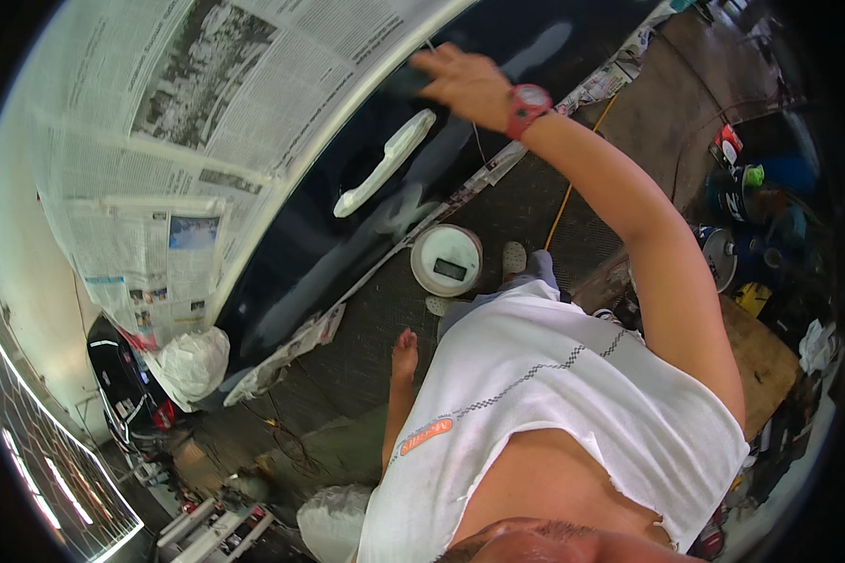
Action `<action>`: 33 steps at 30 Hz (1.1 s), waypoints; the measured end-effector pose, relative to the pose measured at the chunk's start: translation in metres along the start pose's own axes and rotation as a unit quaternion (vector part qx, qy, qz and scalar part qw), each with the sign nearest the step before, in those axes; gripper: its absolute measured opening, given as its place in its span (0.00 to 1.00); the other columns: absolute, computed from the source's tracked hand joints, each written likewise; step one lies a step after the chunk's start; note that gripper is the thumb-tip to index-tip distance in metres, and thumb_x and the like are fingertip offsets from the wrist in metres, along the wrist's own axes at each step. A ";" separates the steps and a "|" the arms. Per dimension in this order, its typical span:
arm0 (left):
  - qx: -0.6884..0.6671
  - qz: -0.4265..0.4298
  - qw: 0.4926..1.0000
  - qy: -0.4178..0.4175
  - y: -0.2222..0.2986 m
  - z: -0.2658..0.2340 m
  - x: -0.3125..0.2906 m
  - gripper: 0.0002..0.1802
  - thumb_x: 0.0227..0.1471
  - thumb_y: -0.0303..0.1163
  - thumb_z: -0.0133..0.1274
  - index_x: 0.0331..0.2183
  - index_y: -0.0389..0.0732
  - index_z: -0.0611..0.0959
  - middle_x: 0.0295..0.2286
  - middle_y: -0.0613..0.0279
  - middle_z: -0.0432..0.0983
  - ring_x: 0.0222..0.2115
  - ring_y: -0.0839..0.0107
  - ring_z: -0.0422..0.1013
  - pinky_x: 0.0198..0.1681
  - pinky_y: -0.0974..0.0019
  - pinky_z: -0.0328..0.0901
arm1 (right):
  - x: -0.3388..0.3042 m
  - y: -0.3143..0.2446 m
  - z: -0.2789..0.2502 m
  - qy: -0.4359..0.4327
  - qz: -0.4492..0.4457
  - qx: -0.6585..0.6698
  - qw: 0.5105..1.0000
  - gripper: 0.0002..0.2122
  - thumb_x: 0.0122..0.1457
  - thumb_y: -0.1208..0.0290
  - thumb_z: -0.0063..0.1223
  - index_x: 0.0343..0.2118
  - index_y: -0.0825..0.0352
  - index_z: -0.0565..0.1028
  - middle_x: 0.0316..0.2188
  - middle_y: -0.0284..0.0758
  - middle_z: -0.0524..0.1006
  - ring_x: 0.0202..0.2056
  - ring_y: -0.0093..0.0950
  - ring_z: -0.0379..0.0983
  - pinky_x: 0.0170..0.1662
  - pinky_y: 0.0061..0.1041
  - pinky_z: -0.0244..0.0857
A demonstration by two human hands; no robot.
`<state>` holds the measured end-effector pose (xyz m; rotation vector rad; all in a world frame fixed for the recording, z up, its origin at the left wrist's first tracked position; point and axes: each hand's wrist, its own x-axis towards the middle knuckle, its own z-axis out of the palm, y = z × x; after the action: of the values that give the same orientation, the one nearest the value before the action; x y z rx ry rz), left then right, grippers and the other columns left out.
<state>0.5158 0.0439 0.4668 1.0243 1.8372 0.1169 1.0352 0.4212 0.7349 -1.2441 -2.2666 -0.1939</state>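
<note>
A dark, glossy car door (296,239) slants across the upper middle, with paler smoothed patches on its paint. My right hand (468,83), a red watch (530,105) on its wrist, reaches over the door's upper part beside the masked edge. Its fingers are stretched apart and slightly blurred, with nothing visible in them; whether they touch the paint I cannot tell. Below that hand, a whitish door handle (385,164) stands out from the panel. My left hand (404,355) hangs low at my side, fingers loosely bent, apart from the door and holding nothing I can see.
Newspaper (113,159) and pale tape cover the car above the door. A white round bucket (447,263) with a dark rectangular thing on top stands by my feet. Paint cans (718,255) crowd the right side. A yellow hose or cord (561,214) crosses the floor.
</note>
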 end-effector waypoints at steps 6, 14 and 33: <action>-0.016 -0.029 0.999 -0.015 0.022 0.010 -0.020 0.32 0.72 0.47 0.51 0.66 0.35 0.73 0.64 0.48 0.73 0.64 0.57 0.70 0.67 0.58 0.63 | -0.056 -0.001 0.024 0.060 0.185 -0.033 0.980 0.24 0.56 0.79 0.54 0.55 0.50 0.84 0.56 0.35 0.74 0.52 0.39 0.74 0.45 0.37 0.79; 0.193 -0.083 0.976 -0.061 -0.008 0.020 -0.085 0.22 0.70 0.41 0.51 0.59 0.43 0.83 0.57 0.46 0.80 0.59 0.52 0.75 0.63 0.56 0.68 | -0.136 -0.095 0.127 0.001 0.337 0.104 0.936 0.27 0.65 0.76 0.53 0.68 0.58 0.71 0.56 0.45 0.71 0.54 0.49 0.74 0.52 0.44 0.75; -0.101 0.055 0.992 0.055 0.121 -0.010 -0.063 0.31 0.72 0.48 0.50 0.67 0.40 0.73 0.64 0.50 0.73 0.62 0.57 0.72 0.66 0.57 0.64 | -0.056 -0.218 0.140 -0.071 0.366 0.231 0.899 0.27 0.68 0.71 0.52 0.70 0.60 0.66 0.57 0.60 0.68 0.43 0.61 0.78 0.46 0.54 0.75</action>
<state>0.5896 0.0806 0.5758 0.9922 1.8255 0.4247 0.8267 0.3088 0.6155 -1.7515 -1.6393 0.6887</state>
